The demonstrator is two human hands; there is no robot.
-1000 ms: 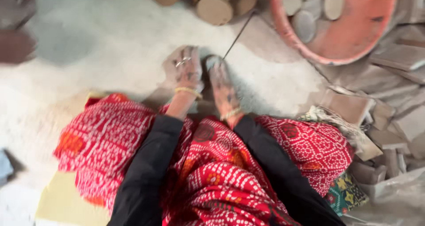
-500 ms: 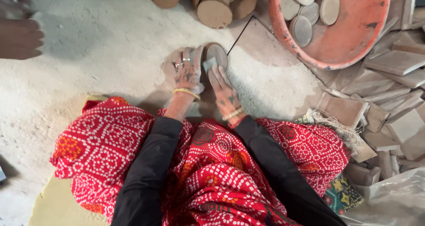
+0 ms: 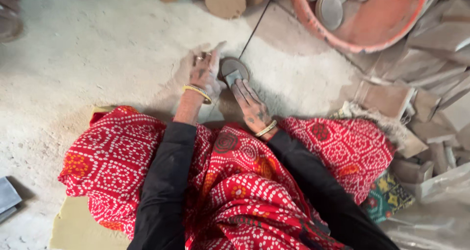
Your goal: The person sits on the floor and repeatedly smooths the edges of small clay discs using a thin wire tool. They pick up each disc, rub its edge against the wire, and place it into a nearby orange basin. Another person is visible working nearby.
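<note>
— Head view, middle of the frame: what have the two hands got?

— Right hand (image 3: 250,103) lies nearly flat, fingers stretched forward and close together, pressing a small grey block (image 3: 232,77) onto a round clay disc (image 3: 234,69) that sits on the dusty floor (image 3: 98,64). It presses more than it grips.

— And the other?

— Left hand (image 3: 203,73) is just beside the disc on its left, fingers loosely spread and resting on the floor; it has hold of nothing that I can see. Whether its fingertips touch the disc's edge I cannot tell.

— Around them?

— A thin dark line (image 3: 255,27) runs from the disc toward the upper middle. Tan clay rounds (image 3: 225,1) stand at the top edge, an orange basin (image 3: 387,22) with grey discs fills the upper right, and clay slabs (image 3: 387,98) are piled at right. Red patterned cloth (image 3: 235,181) covers the lap below.
</note>
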